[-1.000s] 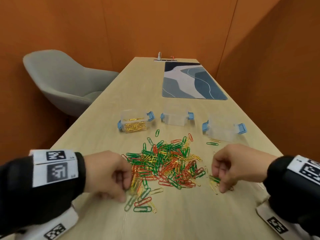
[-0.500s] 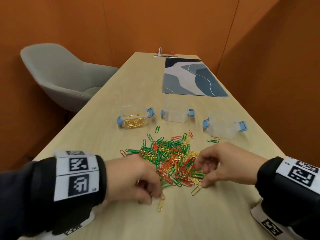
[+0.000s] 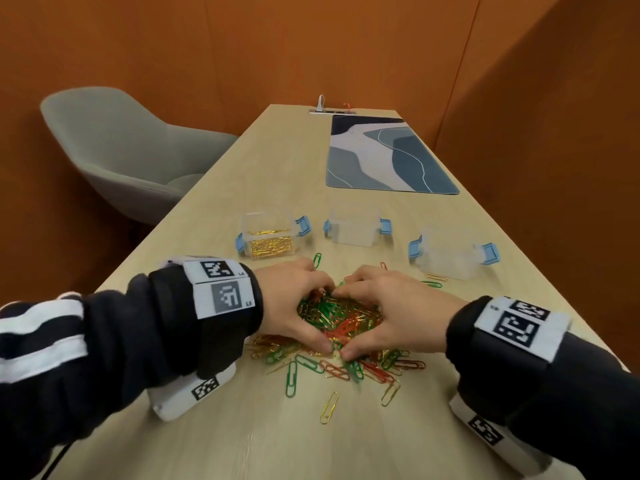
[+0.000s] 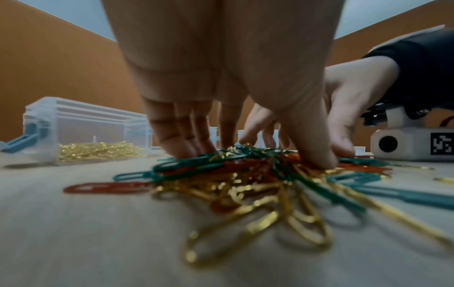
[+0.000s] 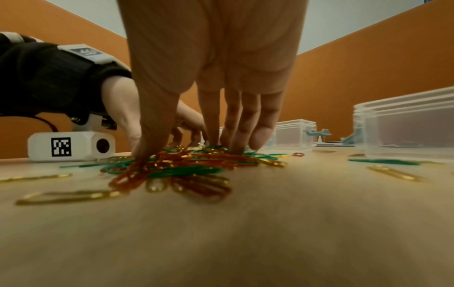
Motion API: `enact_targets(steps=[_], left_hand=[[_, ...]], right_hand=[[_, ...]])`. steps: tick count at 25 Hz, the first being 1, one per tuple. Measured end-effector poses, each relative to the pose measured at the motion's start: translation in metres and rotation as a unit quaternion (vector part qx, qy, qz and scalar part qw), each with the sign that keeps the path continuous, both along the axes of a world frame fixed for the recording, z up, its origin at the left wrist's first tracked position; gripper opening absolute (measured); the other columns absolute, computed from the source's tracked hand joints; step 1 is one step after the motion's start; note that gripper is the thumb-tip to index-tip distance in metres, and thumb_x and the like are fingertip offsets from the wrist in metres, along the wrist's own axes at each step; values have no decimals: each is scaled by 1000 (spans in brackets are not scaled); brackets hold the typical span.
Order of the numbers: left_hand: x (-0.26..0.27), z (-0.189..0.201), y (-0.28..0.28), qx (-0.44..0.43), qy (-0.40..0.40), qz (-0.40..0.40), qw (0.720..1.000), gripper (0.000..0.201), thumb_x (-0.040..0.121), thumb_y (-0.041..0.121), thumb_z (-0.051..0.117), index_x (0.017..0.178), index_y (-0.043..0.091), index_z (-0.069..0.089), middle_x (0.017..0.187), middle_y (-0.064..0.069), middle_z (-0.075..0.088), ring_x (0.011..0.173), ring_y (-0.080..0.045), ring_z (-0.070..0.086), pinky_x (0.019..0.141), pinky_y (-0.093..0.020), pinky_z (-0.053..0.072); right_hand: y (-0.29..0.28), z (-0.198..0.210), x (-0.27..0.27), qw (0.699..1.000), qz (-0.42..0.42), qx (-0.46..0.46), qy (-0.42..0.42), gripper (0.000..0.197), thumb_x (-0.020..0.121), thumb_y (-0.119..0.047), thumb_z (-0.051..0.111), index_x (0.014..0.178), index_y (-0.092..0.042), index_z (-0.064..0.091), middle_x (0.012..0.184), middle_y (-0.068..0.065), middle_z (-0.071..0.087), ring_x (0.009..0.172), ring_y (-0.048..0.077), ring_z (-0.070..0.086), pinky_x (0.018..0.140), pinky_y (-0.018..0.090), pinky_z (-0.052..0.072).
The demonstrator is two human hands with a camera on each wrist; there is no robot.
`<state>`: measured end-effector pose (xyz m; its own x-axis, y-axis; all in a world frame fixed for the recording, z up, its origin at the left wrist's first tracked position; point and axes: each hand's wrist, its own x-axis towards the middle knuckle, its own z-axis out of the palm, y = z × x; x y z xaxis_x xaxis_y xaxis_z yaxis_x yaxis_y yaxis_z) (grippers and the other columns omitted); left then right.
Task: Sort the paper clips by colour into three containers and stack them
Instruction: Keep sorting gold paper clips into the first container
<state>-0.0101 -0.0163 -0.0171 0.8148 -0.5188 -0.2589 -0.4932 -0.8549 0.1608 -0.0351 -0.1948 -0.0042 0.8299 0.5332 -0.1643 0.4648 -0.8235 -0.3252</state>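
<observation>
A heap of green, red and gold paper clips [image 3: 341,315] lies on the wooden table. My left hand [image 3: 298,306] and right hand [image 3: 381,317] ring it from both sides, thumbs meeting at the near side and fingertips at the far side. In the left wrist view, fairly straight fingers [image 4: 181,139] stand with their tips on the clips [image 4: 233,170]; the right wrist view shows the same for my right fingers [image 5: 233,126] on the clips [image 5: 186,165]. Behind stand three clear boxes with blue latches: the left [image 3: 256,221] holds gold clips; the middle [image 3: 353,228] and right [image 3: 450,254] look empty.
Loose clips lie nearer me, among them a green one [image 3: 291,378] and a gold one [image 3: 329,407]. A blue patterned mat [image 3: 388,157] covers the far right of the table. A grey chair [image 3: 117,147] stands left of the table; orange walls close in.
Both hands have moved inward and away from me, from the sides of a spread-out pile to meet around it. The clips are now bunched into a tighter heap between my palms.
</observation>
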Motion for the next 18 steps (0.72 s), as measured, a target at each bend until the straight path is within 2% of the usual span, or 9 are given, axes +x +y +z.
enact_targets(steps=[3,5,8,12,15,18], left_hand=[[-3,3,-1,-30,0,-3,1000,53,75,50,67,121,29,52,103,9,50,87,-9,48,84,-27,45],[-7,3,3,-55,-6,1,998,39,79,45,66,114,29,58,95,14,50,80,-5,50,78,-20,45],[-11,4,11,-107,-25,27,994,21,84,35,63,104,27,66,85,18,54,71,3,49,66,-7,37],[-12,5,18,-177,-63,80,979,17,86,30,62,99,22,68,82,13,60,75,-5,54,66,-11,39],[-14,5,17,-175,-83,92,977,18,90,29,56,101,20,66,83,11,59,76,-8,54,70,-17,38],[-15,5,17,-152,-69,88,982,16,90,27,56,103,25,65,91,10,60,81,-9,58,77,-21,44]], right_hand=[[2,1,2,1000,-14,-9,-5,49,77,-38,71,123,-29,56,95,-11,50,81,4,45,65,13,37],[-3,0,1,999,-33,-7,-9,36,82,-33,68,116,-27,60,86,-11,53,73,3,47,59,7,34],[-10,0,-3,997,-67,16,-15,24,87,-30,61,110,-24,67,85,-10,58,73,2,52,60,4,35],[-16,2,-6,991,-114,54,-46,23,91,-27,55,108,-18,69,89,-7,64,72,1,52,64,6,38],[-19,3,-7,986,-145,61,-62,22,92,-25,54,106,-16,68,96,-1,68,80,11,57,75,16,43],[-22,1,-5,986,-152,31,-61,19,90,-26,56,103,-21,68,91,-6,65,81,11,56,73,18,42]])
